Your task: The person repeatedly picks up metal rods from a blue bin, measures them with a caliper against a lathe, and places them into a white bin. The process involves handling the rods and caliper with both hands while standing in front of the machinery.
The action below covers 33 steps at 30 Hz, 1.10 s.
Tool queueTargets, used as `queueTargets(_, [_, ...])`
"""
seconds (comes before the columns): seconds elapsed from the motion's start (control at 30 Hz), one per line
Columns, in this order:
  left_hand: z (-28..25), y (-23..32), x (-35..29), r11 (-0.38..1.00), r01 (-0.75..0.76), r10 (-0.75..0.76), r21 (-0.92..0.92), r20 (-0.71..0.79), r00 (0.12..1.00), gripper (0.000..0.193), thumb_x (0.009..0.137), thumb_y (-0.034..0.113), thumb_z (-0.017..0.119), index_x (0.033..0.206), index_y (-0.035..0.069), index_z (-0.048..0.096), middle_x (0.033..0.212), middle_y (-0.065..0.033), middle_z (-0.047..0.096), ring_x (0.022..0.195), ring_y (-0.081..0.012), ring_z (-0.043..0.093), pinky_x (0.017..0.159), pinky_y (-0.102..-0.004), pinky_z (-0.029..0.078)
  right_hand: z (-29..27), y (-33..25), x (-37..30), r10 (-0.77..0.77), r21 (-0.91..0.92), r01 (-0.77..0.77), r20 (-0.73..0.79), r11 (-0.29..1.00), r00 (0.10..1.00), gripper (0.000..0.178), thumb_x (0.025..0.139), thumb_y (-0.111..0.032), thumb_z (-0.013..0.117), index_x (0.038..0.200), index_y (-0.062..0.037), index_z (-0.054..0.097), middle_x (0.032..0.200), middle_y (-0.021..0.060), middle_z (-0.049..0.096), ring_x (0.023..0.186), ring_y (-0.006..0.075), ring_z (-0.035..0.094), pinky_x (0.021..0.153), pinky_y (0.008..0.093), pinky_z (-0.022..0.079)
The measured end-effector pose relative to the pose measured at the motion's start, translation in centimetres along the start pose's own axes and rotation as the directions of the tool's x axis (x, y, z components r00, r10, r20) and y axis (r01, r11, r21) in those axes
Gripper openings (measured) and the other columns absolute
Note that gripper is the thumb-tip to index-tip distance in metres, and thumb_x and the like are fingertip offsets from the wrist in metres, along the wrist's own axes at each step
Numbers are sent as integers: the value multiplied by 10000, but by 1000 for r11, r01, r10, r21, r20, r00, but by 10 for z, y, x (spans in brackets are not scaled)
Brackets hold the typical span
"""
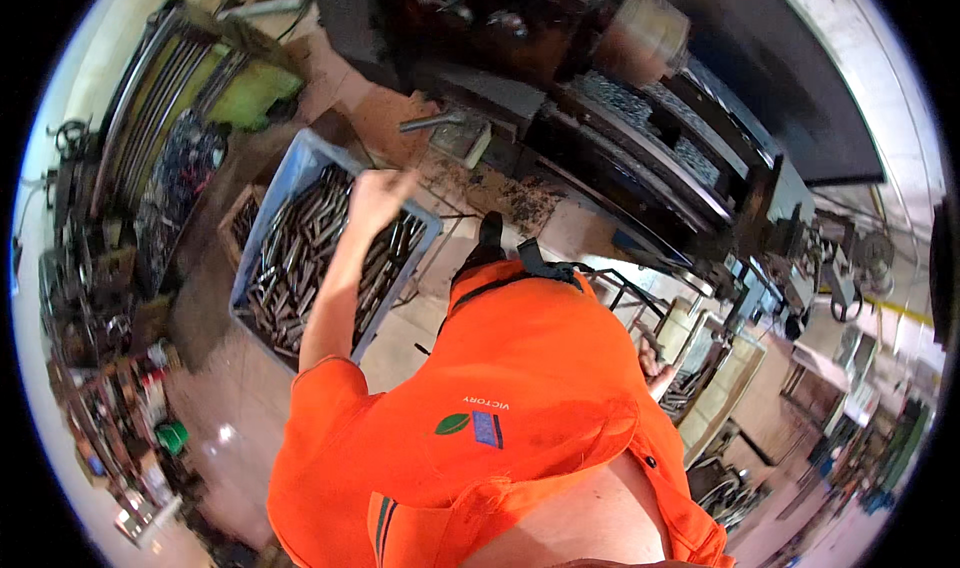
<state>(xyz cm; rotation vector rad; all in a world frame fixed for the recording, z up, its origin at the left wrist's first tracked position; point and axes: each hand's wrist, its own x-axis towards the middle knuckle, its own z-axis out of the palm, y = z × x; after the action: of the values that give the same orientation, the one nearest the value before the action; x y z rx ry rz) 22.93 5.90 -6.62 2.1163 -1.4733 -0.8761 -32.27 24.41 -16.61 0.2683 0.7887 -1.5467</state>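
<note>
A blue plastic crate [425,230] stands on the left, heaped with short grey metal rods [300,258]. Over its far right corner is my left hand [378,200], smeared by motion, so its fingers and anything in them do not show clearly. On the other side of my body, my right hand [656,370] is partly hidden behind my orange shirt. Its visible fingers are curled around something greyish that I cannot make out. Beside that hand lies a pale tray [735,388], with more metal rods [682,393] at its near side.
A large dark machine [640,158] with metal chips on its bed fills the area ahead. A green machine [245,93] stands at the far left. On the floor ahead is a metal block with a handle [462,140]. A green container [172,436] sits among clutter at left.
</note>
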Motion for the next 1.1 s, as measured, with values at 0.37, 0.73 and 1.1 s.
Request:
queueTargets(0.37, [18,-147,0,941,205,-190,268,-81,978,252,674,101,578,909,57,659,857,-175,639,829,-323,615,720,-406,489,69,29,52,281,-232,-268,22,935,960,657,748,-351,589,1205,79,395,1037,149,533,453,44,300,421,140,306])
queueTargets(0.73, [53,-179,52,755,274,-313,596,-40,949,188,670,135,580,844,102,645,900,-120,644,867,-281,618,741,-379,480,78,36,39,277,-248,-272,-14,930,961,591,765,-336,564,1180,62,430,1018,139,513,458,45,296,428,147,298])
queueTargets(1.1, [71,-191,53,727,87,-164,681,49,985,114,688,153,555,728,87,639,805,-131,647,769,-291,629,651,-399,480,78,41,21,254,-248,-261,-60,933,965,529,782,-321,538,1156,46,465,999,129,494,462,47,293,435,155,290])
